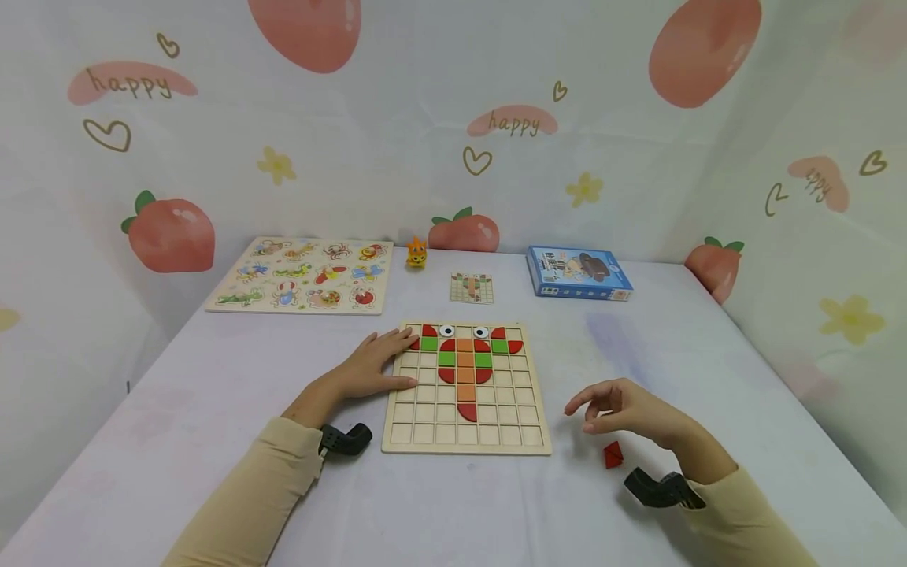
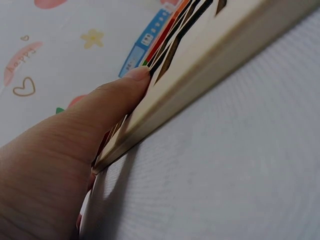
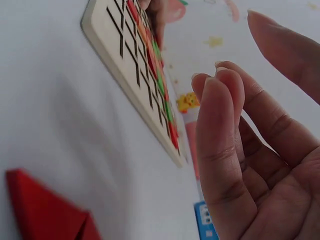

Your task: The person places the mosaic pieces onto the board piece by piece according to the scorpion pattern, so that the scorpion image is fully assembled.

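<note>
A wooden grid board (image 1: 432, 433) lies flat on the table with red, green and orange pieces and two eye pieces set in its cells. My left hand (image 1: 372, 365) rests on the board's left edge, fingers near the upper left corner; in the left wrist view its thumb (image 2: 115, 97) touches the board's face. To the right of the board, my right hand (image 1: 631, 409) hovers above the table with loosely bent fingers and holds nothing. Just below it lie small red triangular pieces (image 1: 613, 454), seen blurred and cut off in the right wrist view.
A small pattern card (image 1: 471, 288) lies behind the board. Farther back are an insect picture board (image 1: 301, 276) at left, a yellow-orange figurine (image 1: 416, 253) and a blue box (image 1: 579, 272) at right. A printed cloth (image 1: 397, 118) hangs behind the table.
</note>
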